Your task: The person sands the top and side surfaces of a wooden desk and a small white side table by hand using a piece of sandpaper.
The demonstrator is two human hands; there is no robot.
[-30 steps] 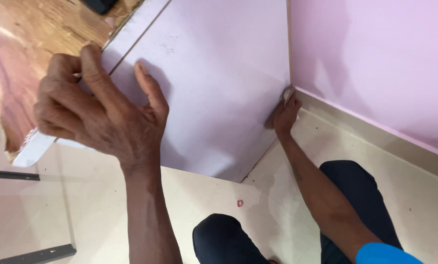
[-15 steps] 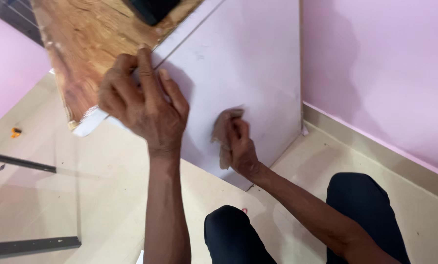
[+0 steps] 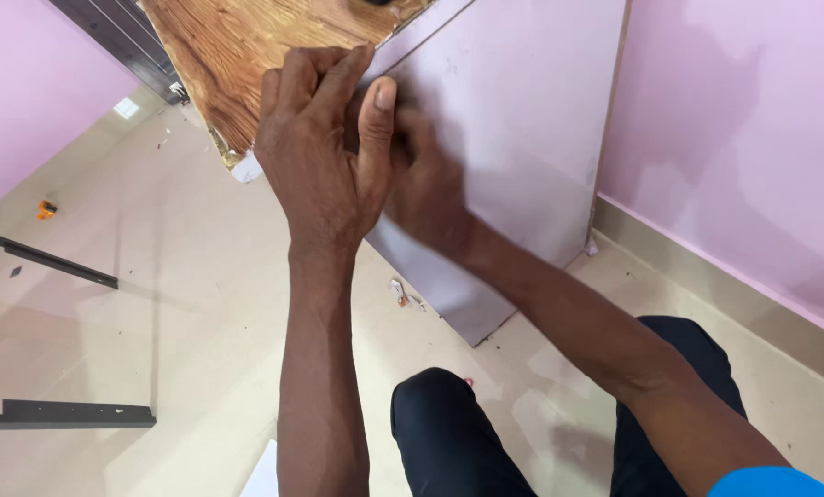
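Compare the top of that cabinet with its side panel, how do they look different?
The cabinet top is brown wood grain with a chipped, ragged edge; the side panel is plain pale lilac and smooth. The top lies flat, the side panel stands upright on the floor. Both meet at the corner under the left hand.

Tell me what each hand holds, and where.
Left hand grips the white cabinet panel at its top edge; right hand is blurred, hold unclear.
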